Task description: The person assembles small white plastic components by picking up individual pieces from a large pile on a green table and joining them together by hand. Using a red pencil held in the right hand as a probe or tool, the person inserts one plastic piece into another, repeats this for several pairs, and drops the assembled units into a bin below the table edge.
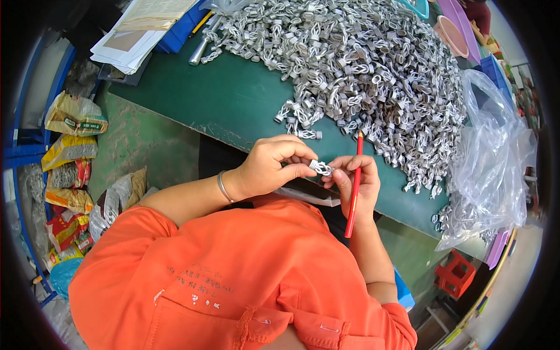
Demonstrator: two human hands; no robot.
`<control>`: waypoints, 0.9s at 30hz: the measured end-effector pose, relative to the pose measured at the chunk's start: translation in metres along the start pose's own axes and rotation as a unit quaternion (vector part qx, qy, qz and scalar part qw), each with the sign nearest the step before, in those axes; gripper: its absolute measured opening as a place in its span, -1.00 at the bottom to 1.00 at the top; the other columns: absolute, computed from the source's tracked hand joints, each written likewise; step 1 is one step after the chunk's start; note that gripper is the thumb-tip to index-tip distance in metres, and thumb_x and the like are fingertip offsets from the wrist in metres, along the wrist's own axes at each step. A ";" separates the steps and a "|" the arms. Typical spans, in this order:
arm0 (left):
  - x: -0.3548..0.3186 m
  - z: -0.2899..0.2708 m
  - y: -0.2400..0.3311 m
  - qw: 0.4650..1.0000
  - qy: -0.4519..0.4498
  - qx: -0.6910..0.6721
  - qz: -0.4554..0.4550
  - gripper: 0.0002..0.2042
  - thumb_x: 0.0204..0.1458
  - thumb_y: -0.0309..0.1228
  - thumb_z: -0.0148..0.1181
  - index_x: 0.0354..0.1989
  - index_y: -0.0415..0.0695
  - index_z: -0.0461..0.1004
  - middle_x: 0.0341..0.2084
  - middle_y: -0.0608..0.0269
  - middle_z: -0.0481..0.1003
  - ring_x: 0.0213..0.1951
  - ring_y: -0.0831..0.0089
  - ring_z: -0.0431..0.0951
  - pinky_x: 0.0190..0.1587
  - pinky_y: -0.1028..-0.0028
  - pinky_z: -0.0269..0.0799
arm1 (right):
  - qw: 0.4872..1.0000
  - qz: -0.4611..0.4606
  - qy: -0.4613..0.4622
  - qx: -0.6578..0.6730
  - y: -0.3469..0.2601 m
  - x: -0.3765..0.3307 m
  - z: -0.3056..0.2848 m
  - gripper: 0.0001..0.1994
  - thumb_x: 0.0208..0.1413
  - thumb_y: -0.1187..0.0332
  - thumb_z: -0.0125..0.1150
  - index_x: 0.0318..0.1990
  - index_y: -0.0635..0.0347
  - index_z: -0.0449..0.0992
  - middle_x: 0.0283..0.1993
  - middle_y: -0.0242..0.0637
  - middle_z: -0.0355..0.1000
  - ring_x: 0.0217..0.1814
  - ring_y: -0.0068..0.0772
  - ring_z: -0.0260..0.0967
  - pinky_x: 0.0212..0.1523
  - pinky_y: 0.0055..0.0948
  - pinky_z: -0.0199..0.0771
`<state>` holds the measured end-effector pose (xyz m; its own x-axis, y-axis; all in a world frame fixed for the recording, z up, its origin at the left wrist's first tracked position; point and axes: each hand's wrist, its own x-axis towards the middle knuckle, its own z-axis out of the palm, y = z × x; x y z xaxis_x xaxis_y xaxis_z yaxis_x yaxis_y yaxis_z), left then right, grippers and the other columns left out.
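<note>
Between my two hands is a small silvery metal part [321,168] with a ribbed end and twisted, looped strands. My left hand [271,166] pinches its ribbed end between thumb and fingers. The fingertips of my right hand [359,181] are at the looped end, closed together. A red pencil [354,192] also sits in my right hand, tucked between the fingers, tip pointing away from me. Just beyond my hands, a large heap of similar metal parts [361,76] spreads over the green table [227,99], with a few loose ones at its near edge.
Clear plastic bags [487,169] drape over the table's right end. Papers [137,35] lie on a blue bin [178,29] at the far left, near a metal tool [201,49]. Filled sacks [76,116] line the left side. A red stool [455,274] stands at lower right.
</note>
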<state>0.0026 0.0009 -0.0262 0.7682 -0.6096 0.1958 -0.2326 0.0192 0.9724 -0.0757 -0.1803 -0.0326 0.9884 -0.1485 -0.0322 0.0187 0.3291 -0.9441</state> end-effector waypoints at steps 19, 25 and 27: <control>-0.001 0.002 -0.001 0.999 -0.011 0.041 0.028 -0.82 -0.21 -0.62 0.32 -0.37 -0.29 0.52 -0.47 0.18 0.49 -0.46 0.49 0.49 -0.42 0.57 0.42 | 1.000 -0.013 -0.017 0.014 0.010 -0.005 -0.007 -0.77 0.04 0.71 0.05 -0.29 0.20 0.17 -0.27 -0.11 0.37 -0.34 -0.49 0.39 -0.26 -0.53 0.51; -0.001 0.003 0.000 0.999 -0.012 0.031 0.021 -0.81 -0.22 -0.62 0.32 -0.37 -0.29 0.52 -0.47 0.19 0.49 -0.45 0.49 0.50 -0.42 0.57 0.42 | 0.999 -0.013 -0.021 0.038 0.013 -0.005 -0.007 -0.77 0.04 0.71 0.04 -0.30 0.20 0.17 -0.26 -0.11 0.37 -0.29 -0.46 0.41 -0.22 -0.50 0.52; -0.002 0.004 -0.001 0.999 -0.013 0.024 0.019 -0.81 -0.22 -0.62 0.32 -0.37 -0.29 0.52 -0.47 0.19 0.49 -0.45 0.49 0.50 -0.42 0.57 0.42 | 0.999 -0.011 -0.021 0.040 0.013 -0.006 -0.007 -0.77 0.04 0.71 0.04 -0.30 0.20 0.17 -0.26 -0.11 0.37 -0.28 -0.45 0.41 -0.21 -0.49 0.52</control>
<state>-0.0009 -0.0016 -0.0283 0.7434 -0.6289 0.2277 -0.2897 0.0041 0.9571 -0.0824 -0.1818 -0.0472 0.9931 -0.1174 0.0042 0.0512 0.4003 -0.9149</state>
